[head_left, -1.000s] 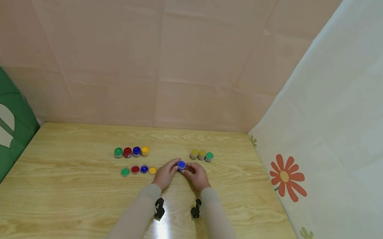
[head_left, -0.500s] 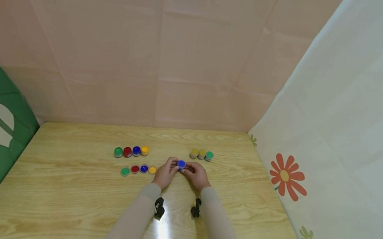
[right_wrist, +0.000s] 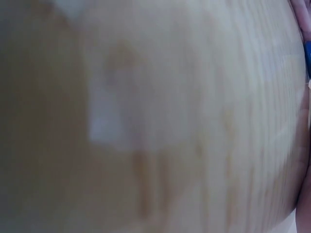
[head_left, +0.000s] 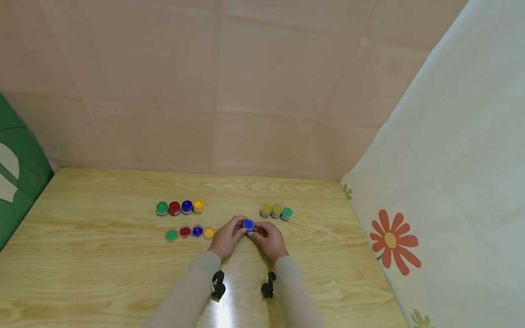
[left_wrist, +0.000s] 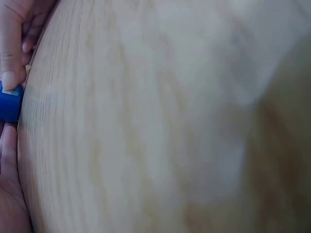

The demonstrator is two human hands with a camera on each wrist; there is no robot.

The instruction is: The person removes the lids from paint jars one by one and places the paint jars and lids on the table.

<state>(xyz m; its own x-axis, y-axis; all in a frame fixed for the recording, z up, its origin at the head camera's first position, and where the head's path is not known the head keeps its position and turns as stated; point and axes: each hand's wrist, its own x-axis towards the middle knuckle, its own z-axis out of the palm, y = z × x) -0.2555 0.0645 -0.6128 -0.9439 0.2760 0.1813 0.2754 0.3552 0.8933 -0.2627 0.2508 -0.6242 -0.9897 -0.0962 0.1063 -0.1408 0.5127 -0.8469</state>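
Observation:
In the head view a small blue paint pot (head_left: 248, 225) is held over the middle of the table between both hands. My left hand (head_left: 227, 239) pinches it from the left, and my right hand (head_left: 272, 242) pinches it from the right. Its blue top faces up. The left wrist view catches the side of the pot (left_wrist: 8, 104) at the left edge, with a thumb pressed on it. Only a sliver of the blue pot (right_wrist: 308, 58) appears at the right edge of the right wrist view.
A back row on the left has green (head_left: 162, 208), red (head_left: 174, 208), blue (head_left: 187, 207) and yellow (head_left: 198, 207) pots. In front of it lie flatter green (head_left: 171, 235), red (head_left: 185, 232), blue (head_left: 197, 231) and yellow (head_left: 209, 233) discs. Two yellowish pots (head_left: 266, 210) and a green one (head_left: 286, 214) stand back right.

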